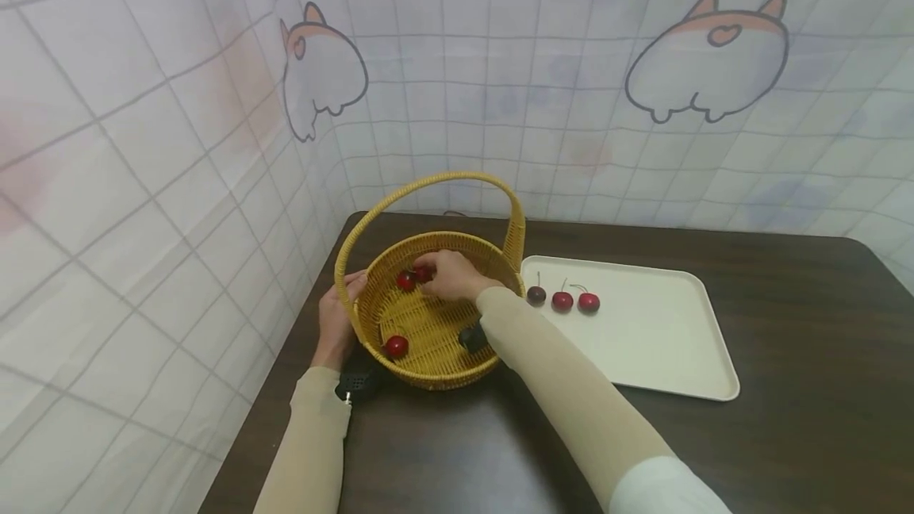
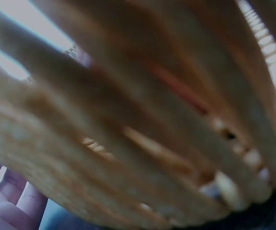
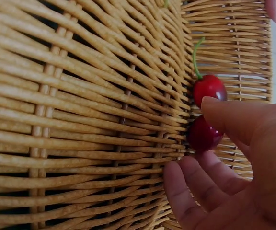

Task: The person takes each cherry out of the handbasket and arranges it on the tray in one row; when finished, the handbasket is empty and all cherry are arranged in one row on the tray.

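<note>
A yellow wicker basket [image 1: 428,371] with a tall hoop handle stands on the table. My left hand [image 1: 336,324] grips its left side at the rim; in the left wrist view, the blurred wicker wall [image 2: 128,124] fills most of the picture and part of that hand [image 2: 13,201] shows at lower left. Inside the basket, my right hand [image 1: 453,276] pinches a dark red cherry [image 3: 204,135] between thumb and fingers near the far wall. A brighter cherry [image 3: 209,87] with a green stem touches or nearly touches it. Another cherry [image 1: 396,347] lies at the basket's near left.
Right of the basket lies a white tray [image 1: 664,339], with three stemmed cherries [image 1: 562,302] near its left end. The dark wooden table [image 1: 800,339] meets a grid-patterned curtain [image 1: 571,141] behind and at left. A dark wrist device [image 1: 471,337] shows under my right wrist.
</note>
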A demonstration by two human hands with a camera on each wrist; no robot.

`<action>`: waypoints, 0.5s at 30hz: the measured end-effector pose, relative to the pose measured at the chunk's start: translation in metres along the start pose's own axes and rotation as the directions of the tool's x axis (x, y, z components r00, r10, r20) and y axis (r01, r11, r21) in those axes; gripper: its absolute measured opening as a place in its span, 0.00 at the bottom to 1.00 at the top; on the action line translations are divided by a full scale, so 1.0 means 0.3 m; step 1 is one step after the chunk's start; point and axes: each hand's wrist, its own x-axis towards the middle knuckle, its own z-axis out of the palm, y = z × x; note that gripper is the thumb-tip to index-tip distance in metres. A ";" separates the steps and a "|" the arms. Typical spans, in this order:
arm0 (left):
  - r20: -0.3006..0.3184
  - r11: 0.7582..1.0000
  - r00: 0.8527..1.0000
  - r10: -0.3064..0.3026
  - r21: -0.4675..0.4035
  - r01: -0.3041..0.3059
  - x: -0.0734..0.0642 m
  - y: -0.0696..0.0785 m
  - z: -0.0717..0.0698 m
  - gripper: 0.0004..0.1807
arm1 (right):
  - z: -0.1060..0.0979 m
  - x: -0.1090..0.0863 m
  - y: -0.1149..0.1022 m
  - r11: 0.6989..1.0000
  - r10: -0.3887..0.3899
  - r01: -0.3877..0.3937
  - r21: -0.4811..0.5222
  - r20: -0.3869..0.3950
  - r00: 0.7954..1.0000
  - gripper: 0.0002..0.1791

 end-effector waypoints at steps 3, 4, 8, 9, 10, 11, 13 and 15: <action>0.005 1.000 1.000 0.018 0.001 -0.018 -0.002 0.004 0.004 0.23 | -0.001 0.000 0.003 1.000 0.002 -0.002 0.009 -0.001 1.000 0.23; 0.007 1.000 1.000 0.026 -0.003 -0.026 -0.004 0.006 0.005 0.23 | -0.001 0.000 0.004 1.000 -0.001 0.001 0.007 -0.004 1.000 0.22; 0.017 0.999 0.999 0.042 -0.019 -0.042 -0.009 0.015 0.005 0.23 | -0.003 -0.002 0.002 1.000 -0.018 0.018 -0.007 -0.003 1.000 0.12; 0.019 0.999 0.999 0.039 -0.019 -0.039 -0.009 0.015 0.004 0.23 | -0.003 -0.003 0.002 1.000 -0.021 0.021 -0.012 0.002 1.000 0.10; 0.019 0.999 0.999 0.038 -0.017 -0.037 -0.010 0.015 0.003 0.23 | -0.003 -0.005 0.001 1.000 -0.020 0.020 -0.012 0.009 1.000 0.07; 0.019 0.999 0.999 0.036 -0.015 -0.035 -0.010 0.015 0.002 0.23 | -0.003 -0.007 0.000 1.000 -0.017 0.018 -0.014 0.016 1.000 0.05; 0.015 0.999 0.999 0.035 -0.010 -0.034 -0.010 0.012 0.001 0.23 | -0.003 -0.010 0.000 1.000 -0.009 0.009 -0.014 0.028 1.000 0.02; 0.008 0.999 0.999 0.034 -0.006 -0.034 -0.008 0.007 0.000 0.23 | -0.004 -0.013 -0.001 1.000 -0.001 0.002 -0.020 0.039 0.999 0.01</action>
